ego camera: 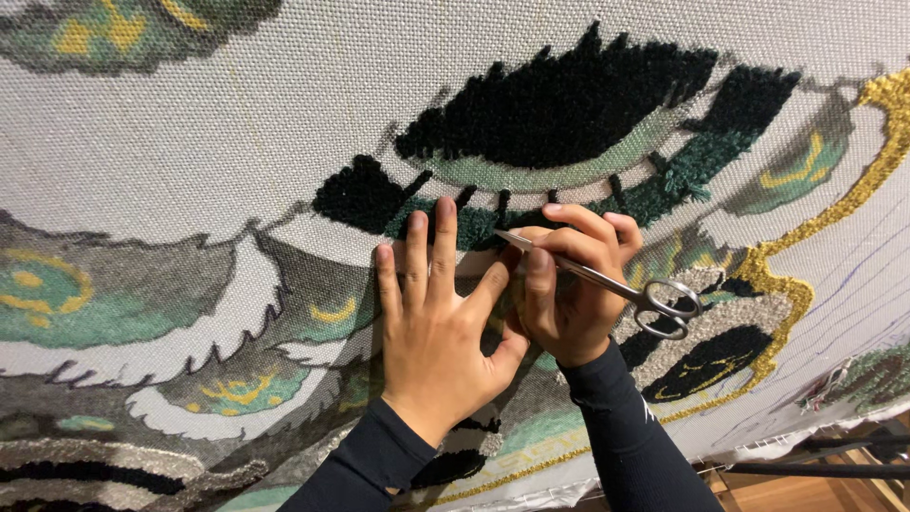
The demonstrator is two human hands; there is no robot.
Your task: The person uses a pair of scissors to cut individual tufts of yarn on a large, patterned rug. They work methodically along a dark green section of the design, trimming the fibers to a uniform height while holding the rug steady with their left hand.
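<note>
My left hand [438,318] lies flat on a large stretched tufting cloth [171,142], fingers spread and pointing up toward a dark green tufted strip [664,194]. My right hand [569,284] sits just to its right, fingers closed around small metal scissors [607,280]. The shut blades point left toward my left index fingertip; the finger loops stick out to the right. Above both hands is a black tufted patch [569,95]. Both arms wear black sleeves.
The cloth carries a printed pattern in green, grey, white and yellow, with a gold tufted outline [806,284] at the right. At the lower right, the cloth's edge meets a dark frame bar [815,469] over a wooden floor.
</note>
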